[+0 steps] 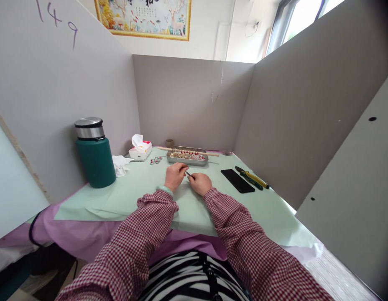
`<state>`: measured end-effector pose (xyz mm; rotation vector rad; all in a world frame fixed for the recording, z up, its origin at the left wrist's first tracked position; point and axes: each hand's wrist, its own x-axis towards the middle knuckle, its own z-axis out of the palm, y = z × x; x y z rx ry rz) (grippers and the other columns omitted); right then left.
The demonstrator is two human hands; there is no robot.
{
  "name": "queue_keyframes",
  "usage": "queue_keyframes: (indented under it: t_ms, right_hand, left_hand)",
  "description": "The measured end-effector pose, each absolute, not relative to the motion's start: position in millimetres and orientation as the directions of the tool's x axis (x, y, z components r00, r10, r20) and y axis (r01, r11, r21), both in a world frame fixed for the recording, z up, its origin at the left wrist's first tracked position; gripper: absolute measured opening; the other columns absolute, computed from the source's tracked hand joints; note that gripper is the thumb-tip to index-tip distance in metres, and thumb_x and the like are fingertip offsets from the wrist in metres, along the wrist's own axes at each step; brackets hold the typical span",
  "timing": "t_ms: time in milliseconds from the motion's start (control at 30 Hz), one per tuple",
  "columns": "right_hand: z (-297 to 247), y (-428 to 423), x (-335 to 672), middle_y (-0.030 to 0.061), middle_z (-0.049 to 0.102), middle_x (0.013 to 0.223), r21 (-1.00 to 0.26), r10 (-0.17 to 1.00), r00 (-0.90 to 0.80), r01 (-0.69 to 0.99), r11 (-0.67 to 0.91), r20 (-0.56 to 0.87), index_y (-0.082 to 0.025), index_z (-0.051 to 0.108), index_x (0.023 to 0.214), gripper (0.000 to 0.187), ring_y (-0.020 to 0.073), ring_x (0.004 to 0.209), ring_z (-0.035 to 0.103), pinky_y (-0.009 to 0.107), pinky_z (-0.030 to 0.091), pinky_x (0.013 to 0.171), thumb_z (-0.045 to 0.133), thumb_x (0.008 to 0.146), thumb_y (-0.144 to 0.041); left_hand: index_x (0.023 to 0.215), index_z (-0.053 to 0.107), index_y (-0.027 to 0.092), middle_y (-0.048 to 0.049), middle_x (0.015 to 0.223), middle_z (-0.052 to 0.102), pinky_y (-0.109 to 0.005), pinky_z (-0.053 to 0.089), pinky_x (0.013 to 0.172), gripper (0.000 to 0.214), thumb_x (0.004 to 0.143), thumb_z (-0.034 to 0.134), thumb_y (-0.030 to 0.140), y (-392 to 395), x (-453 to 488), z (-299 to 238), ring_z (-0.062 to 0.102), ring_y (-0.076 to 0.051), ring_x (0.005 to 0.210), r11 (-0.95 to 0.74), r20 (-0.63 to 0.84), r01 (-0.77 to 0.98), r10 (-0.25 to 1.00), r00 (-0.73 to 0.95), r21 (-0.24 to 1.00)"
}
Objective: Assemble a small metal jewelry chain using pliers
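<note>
My left hand (175, 176), with a pale green bangle (164, 190) at its wrist, is closed in a pinch over the table; whatever sits between its fingertips is too small to name. Close beside it, my right hand (201, 184) grips a thin dark metal tool (188, 173), whose tip points toward the left fingers. Just beyond the hands is a shallow metal tray (188, 162) of small gold and red beads (180, 155). Across the tray rests a wooden stick (213, 154) with red beads along it. Several small beaded rings (156, 160) lie left of the tray.
At the left stand a green bottle (95, 161), a tissue pack (140, 150) and a crumpled tissue (120, 165). A black phone-like slab (238, 181) and yellow-and-green-handled pliers (253, 179) lie at the right. A small brown cup (169, 143) is behind the tray. Grey partitions (194, 100) enclose the table.
</note>
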<state>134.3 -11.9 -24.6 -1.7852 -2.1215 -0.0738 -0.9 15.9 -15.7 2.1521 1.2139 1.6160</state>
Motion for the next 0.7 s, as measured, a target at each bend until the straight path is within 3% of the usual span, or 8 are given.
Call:
queue_keyframes:
  t_ms: [167, 400, 700]
  right_hand:
    - [-25.8, -14.2, 134.8, 0.0056, 0.062, 0.101, -0.147, 0.919, -0.232, 0.946, 0.289, 0.318, -0.015, 0.06, 0.101, 0.025, 0.0162, 0.089, 0.06, 0.038, 0.049, 0.081, 0.049, 0.091, -0.035]
    - [-25.1, -15.0, 129.7, 0.0061, 0.062, 0.104, -0.091, 0.889, -0.333, 0.921, 0.378, 0.314, -0.015, 0.059, 0.103, 0.025, 0.0172, 0.092, 0.06, 0.039, 0.049, 0.082, 0.05, 0.091, -0.034]
    - [-26.6, -16.8, 117.8, 0.0064, 0.061, 0.105, -0.051, 0.895, -0.303, 0.94, 0.337, 0.328, -0.015, 0.058, 0.105, 0.025, 0.0175, 0.092, 0.06, 0.039, 0.049, 0.082, 0.05, 0.091, -0.034]
  left_hand:
    - [0.078, 0.068, 0.019, -0.0017, 0.071, 0.066, -0.025, 0.044, 0.063, 0.011, 0.079, 0.059, 0.024, 16.8, -1.8, -15.3, 0.055, -0.011, 0.049, -0.63, 0.723, 0.497, 0.69, 0.008, 0.596]
    - [0.076, 0.069, 0.018, -0.0031, 0.075, 0.069, -0.026, 0.045, 0.067, 0.009, 0.077, 0.061, 0.021, 16.9, -0.8, -15.3, 0.06, -0.015, 0.065, -0.619, 0.74, 0.534, 0.672, -0.019, 0.575]
    - [0.074, 0.067, 0.017, -0.0045, 0.077, 0.067, -0.027, 0.043, 0.072, 0.009, 0.078, 0.059, 0.019, 18.2, 0.8, -14.0, 0.058, -0.016, 0.072, -0.588, 0.739, 0.584, 0.673, -0.03, 0.559]
